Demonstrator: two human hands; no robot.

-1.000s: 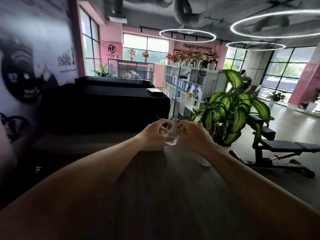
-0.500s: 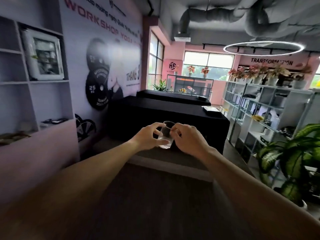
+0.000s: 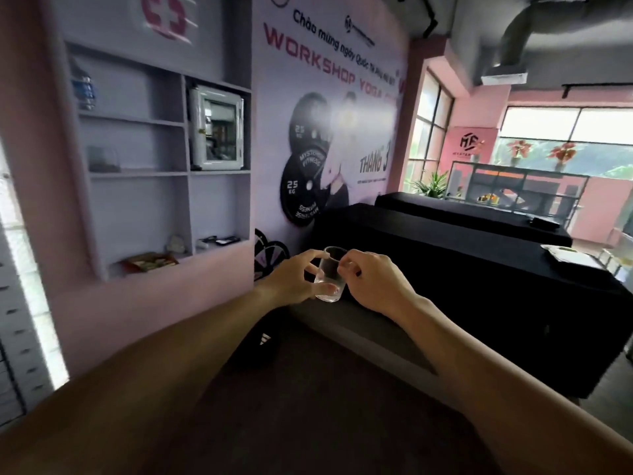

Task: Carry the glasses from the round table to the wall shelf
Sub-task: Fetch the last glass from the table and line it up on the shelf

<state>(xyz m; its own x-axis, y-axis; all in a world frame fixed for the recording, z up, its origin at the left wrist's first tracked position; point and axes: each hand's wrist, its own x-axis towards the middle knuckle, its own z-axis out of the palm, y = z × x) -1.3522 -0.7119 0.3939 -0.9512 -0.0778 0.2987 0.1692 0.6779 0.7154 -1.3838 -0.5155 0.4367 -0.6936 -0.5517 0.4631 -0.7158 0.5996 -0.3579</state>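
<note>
Both hands gripping clear glass (image 3: 329,274) betw fingertips: left hand (image 3: 297,281) pinching lower side w/ thumb under base, right hand (image 3: 371,282) fingers curling round rim; wall shelf (image 3: 154,173) off to left

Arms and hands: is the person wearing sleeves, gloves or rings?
No. Both forearms are bare, with no sleeves in view. The left hand and right hand have no gloves, and no rings, watch or bracelet show on the fingers or wrists.

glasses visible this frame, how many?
1. A clear glass held in mid-air between the left hand and right hand, right of the wall shelf. Others may be out of view.
</note>
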